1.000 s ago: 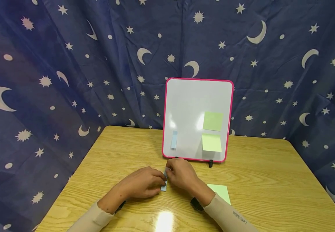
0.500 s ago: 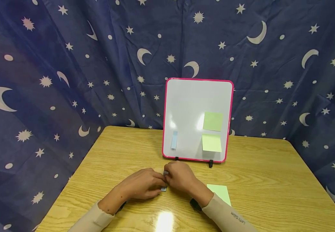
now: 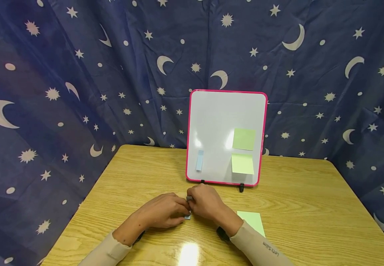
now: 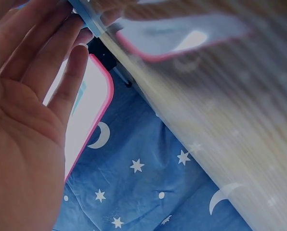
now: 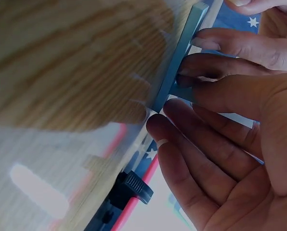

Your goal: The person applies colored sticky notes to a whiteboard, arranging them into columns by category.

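A narrow pad of blue sticky notes [image 5: 184, 50] lies on the table, mostly covered by hands in the head view, where its near end [image 3: 187, 217] shows. My right hand [image 3: 206, 201] pinches the lifted far end of the top blue sticky note [image 3: 189, 198] between thumb and forefinger; its other fingers lie loosely bent in the right wrist view. My left hand [image 3: 165, 211] presses fingertips on the pad's nearer part, its fingers fairly straight in the left wrist view. Its thumb is apart from the pad.
Behind the hands stands a pink-rimmed whiteboard [image 3: 226, 114] on black feet [image 3: 241, 187]. It bears a blue strip note [image 3: 200, 160] and two green notes, an upper one [image 3: 244, 139] and a lower one [image 3: 243, 163]. A green square note [image 3: 252, 221] lies beside the right forearm.
My right hand has drawn slightly toward me and left, and the blue note's far end has come up in its pinch. The left hand has slid slightly over the pad.
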`<state>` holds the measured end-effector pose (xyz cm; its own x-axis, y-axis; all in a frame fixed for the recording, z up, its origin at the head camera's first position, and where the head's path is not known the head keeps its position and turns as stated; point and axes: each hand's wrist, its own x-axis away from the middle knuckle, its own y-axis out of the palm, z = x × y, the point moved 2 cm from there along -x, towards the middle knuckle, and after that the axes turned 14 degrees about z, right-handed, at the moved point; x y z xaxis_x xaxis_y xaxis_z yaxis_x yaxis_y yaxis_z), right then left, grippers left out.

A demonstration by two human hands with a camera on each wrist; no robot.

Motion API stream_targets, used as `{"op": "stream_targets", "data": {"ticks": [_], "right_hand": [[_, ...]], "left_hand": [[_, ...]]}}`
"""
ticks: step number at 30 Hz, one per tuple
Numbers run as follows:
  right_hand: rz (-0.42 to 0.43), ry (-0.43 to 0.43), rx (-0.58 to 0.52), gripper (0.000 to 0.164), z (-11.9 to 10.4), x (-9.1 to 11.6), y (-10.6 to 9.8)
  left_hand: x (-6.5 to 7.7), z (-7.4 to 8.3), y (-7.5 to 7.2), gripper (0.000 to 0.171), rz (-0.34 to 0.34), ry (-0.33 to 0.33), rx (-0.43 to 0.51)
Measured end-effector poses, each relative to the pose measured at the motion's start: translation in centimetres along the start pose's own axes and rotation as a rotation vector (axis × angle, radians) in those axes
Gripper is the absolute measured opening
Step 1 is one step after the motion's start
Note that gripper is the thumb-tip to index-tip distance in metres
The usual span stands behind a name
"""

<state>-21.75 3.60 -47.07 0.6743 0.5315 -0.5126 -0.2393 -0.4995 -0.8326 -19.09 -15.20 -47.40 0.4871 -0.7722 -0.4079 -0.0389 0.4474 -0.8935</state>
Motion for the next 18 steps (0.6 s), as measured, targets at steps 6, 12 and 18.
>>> {"op": "stream_targets", "data": {"ticks": [6, 12, 18], "right_hand": [[-0.014, 0.018, -0.013, 0.031, 0.08, -0.24, -0.06], [-0.032, 0.025, -0.02, 0.029, 0.22, -0.52, -0.04], [-0.04, 0.034, -0.034, 0.029, 0.34, -0.67, -0.11]], "left_hand": [[-0.05, -0.05, 0.05, 0.015, -0.007, -0.016, 0.015], [-0.05, -0.06, 0.04, 0.014, -0.012, -0.031, 0.029], [-0.15, -0.08, 0.22, 0.014, -0.008, -0.014, 0.043]]}}
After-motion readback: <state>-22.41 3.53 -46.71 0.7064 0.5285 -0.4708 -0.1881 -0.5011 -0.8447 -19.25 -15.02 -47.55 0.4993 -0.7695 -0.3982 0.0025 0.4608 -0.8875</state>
